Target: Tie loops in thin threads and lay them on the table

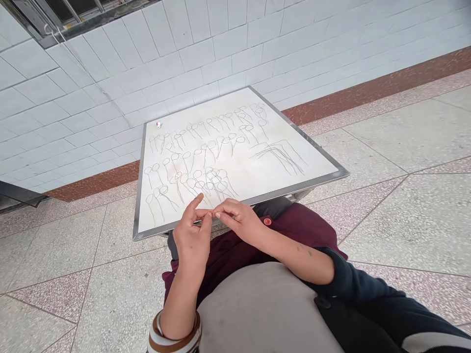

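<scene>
My left hand (192, 238) and my right hand (241, 223) meet at the near edge of a white table (294, 117) with a metal rim. Thumb and forefinger of each are pinched together, tips nearly touching. Whatever lies between them is too small to make out. One finger of my left hand sticks up apart from the pinch. Just beyond my hands lies a cluster of thin dark wire-like loops with tails (215, 181). Several more such loops are spread in rows across the tabletop. To the right lies a loose bunch of straight thin strands (281, 156).
A small white and red object (158, 125) sits by the table's far left corner. Behind the table stands a white tiled wall (206, 54) with a cord (91, 81) running down it. Speckled floor (405, 220) surrounds the table. Maroon clothing (305, 230) covers my lap.
</scene>
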Motion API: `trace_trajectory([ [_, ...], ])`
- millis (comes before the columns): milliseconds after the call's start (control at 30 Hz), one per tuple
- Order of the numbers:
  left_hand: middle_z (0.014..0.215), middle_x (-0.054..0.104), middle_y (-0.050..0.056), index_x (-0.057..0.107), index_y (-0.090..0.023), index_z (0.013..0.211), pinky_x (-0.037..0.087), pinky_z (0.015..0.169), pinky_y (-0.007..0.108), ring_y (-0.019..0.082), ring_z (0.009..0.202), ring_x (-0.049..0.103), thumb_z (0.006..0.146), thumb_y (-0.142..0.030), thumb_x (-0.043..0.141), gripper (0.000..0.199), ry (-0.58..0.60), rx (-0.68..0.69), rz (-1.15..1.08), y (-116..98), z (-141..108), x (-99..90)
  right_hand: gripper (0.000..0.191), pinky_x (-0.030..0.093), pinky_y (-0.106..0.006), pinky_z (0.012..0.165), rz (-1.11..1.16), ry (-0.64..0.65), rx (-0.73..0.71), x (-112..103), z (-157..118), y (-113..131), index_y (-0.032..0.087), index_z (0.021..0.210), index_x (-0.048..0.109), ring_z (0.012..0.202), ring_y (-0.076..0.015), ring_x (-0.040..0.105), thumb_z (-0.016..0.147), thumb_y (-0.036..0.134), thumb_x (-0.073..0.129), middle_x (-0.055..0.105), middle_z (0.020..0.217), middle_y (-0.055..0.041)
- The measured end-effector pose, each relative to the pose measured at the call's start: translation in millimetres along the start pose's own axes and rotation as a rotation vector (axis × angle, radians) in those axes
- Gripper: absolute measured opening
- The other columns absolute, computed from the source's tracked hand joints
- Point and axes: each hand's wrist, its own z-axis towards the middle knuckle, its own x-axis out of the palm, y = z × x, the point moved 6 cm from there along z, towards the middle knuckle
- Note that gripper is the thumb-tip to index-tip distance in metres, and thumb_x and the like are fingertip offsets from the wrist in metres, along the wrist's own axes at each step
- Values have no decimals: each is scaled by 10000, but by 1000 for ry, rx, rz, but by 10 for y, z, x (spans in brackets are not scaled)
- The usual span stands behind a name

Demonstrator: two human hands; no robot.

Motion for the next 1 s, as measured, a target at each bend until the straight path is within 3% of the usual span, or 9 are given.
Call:
trace_trajectory([
  [133,858,711,4,608,-261,1241,518,560,238,128,656,617,809,-267,628,432,9,-32,-82,47,67,-43,158,439,-255,744,-40,29,-28,-27,0,-12,206,933,688,797,-132,568,924,207,529,635,810,-10],
  [267,878,706,24,598,-243,1255,545,554,239,154,740,638,798,-284,652,462,38,-34,-172,81,123,-64,162,438,-248,708,-68,-16,-31,-62,-17,-9,204,891,695,752,-129,560,913,190,535,620,756,-3],
  [433,912,712,42,562,-232,1305,570,638,262,154,779,645,814,-320,649,506,82,-7,-192,90,137,-74,147,444,-248,705,-54,-49,11,-74,-33,-88,221,909,690,756,-125,570,918,228,543,640,808,-1],
  [633,894,713,45,554,-223,1312,543,593,238,152,773,633,840,-318,611,485,0,20,-153,108,164,-178,137,457,-286,755,-167,-7,-27,-124,-84,-166,239,919,699,817,-155,580,912,238,562,680,841,-14],
  [800,965,708,59,557,-228,1298,525,577,246,153,754,622,841,-344,599,473,-16,22,-131,206,225,-151,150,471,-296,767,-251,-33,-57,-188,-134,-222,243,934,708,847,-168,578,915,238,559,679,832,-25],
  [1000,1139,666,94,548,-234,1290,516,781,327,201,965,627,818,-352,623,492,8,28,-35,399,289,-78,166,469,-260,728,-269,-150,14,-451,-70,-501,217,921,704,789,-140,596,909,230,538,663,825,-19],
])
